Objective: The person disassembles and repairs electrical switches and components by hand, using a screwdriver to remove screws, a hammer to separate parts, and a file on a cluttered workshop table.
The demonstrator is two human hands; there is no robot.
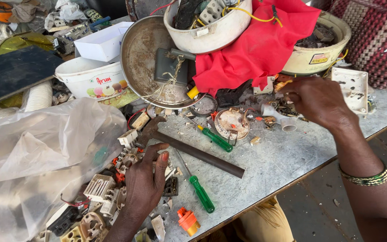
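Observation:
My left hand rests palm-down on a heap of broken electrical parts at the table's near left, fingers spread, thumb raised; it grips nothing that I can see. My right hand reaches to the far right, fingers curled over a pile of small scraps beside a white pipe fitting; whether it pinches something is hidden. Between the hands lie a rusty hammer with a dark handle, two green-handled screwdrivers and a round rusty disc.
A clear plastic bag covers the left. Behind stand a white tub, a large metal pan, a pot of wires, a red cloth and a white switch plate. An orange plug lies near the table's edge.

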